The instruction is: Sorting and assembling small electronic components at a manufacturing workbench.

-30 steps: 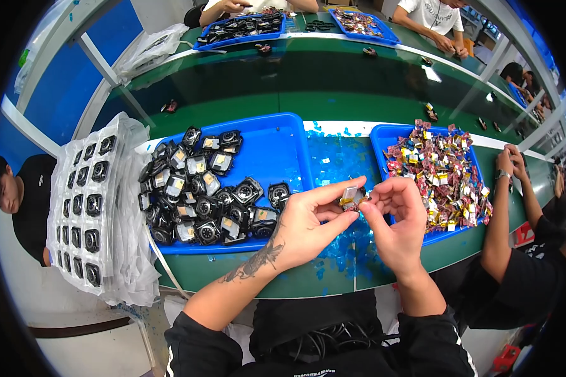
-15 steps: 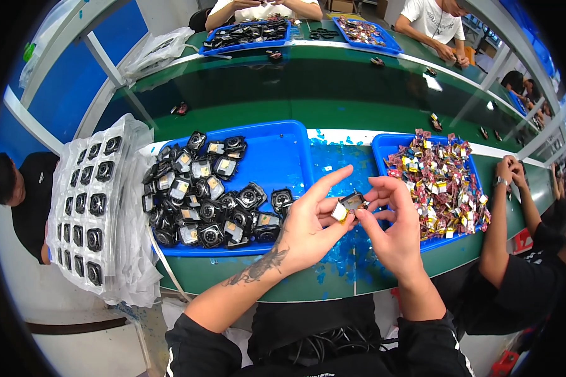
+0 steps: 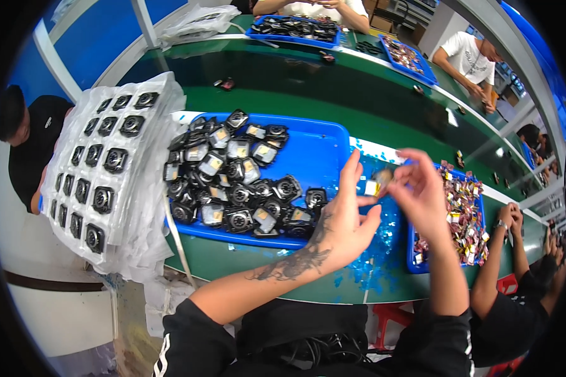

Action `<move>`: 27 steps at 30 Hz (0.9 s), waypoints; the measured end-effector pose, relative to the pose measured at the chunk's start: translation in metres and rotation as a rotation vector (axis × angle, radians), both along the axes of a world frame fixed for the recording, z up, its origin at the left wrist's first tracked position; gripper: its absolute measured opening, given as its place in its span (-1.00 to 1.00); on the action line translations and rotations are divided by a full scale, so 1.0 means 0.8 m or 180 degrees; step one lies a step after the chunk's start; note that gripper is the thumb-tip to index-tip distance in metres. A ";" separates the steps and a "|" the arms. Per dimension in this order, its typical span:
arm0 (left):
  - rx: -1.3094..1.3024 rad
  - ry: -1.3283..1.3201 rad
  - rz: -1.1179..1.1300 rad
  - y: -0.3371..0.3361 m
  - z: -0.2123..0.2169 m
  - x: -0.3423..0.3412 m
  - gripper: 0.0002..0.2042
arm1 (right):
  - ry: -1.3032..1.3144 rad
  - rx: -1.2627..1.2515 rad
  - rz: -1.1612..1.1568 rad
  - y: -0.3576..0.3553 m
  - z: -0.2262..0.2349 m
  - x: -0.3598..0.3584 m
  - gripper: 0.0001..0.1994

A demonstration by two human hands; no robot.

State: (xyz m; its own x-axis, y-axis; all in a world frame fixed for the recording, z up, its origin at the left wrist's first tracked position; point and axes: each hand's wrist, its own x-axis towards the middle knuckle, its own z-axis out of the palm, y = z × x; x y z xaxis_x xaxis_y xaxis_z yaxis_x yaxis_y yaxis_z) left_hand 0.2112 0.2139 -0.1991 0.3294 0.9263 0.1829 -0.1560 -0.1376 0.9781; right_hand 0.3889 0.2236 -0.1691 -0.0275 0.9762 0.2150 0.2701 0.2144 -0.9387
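My left hand [image 3: 347, 229] has its index finger stretched up and its thumb apart; a lower fingertip lies near or against the small part. With fingertips and thumb together, my right hand [image 3: 426, 198] pinches a small flat electronic part [image 3: 383, 178], which has a white and yellow tab [image 3: 371, 188] on its left. Motion blurs the right fingers and the part, so its details are unclear. Left of my hands, a blue tray [image 3: 317, 135] holds a heap of black smartwatch cases [image 3: 240, 218]. Right of them, another blue tray [image 3: 419, 265] is filled with small reddish, white and yellow electronic parts [image 3: 464, 220].
Blue film scraps [image 3: 383, 251] litter the green bench [image 3: 277, 273] between the trays. White plastic trays of watch cases [image 3: 116, 160] stack at the left. Beyond runs a green conveyor [image 3: 321, 91] with scattered parts. Other people sit across, at the left and at the right.
The view has shifted, so the trays appear farther right. My left thumb has come away from the small part, and my right hand has moved up with it, the fingers now blurred.
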 end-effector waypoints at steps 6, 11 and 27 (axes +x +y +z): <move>0.3601 0.1367 0.0587 -0.007 0.015 0.001 -0.81 | -0.0408 -0.0781 -0.0636 0.185 0.001 0.069 -0.49; 0.4053 0.1321 0.0336 -0.016 0.010 0.008 -0.87 | -0.2292 -0.0613 -0.1119 0.220 -0.043 0.098 -0.48; 0.4224 0.0444 0.0193 -0.014 0.018 0.013 -0.58 | -0.2904 -0.0096 0.1465 0.050 0.011 -0.064 -0.59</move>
State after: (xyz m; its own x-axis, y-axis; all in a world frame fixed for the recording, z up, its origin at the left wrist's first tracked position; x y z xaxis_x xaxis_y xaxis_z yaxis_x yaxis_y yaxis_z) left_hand 0.2213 0.2029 -0.1846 0.3837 0.0884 0.9192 -0.0261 -0.9940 0.1065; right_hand 0.3380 0.2639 -0.1602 -0.5421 0.8343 -0.1001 0.7821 0.4575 -0.4230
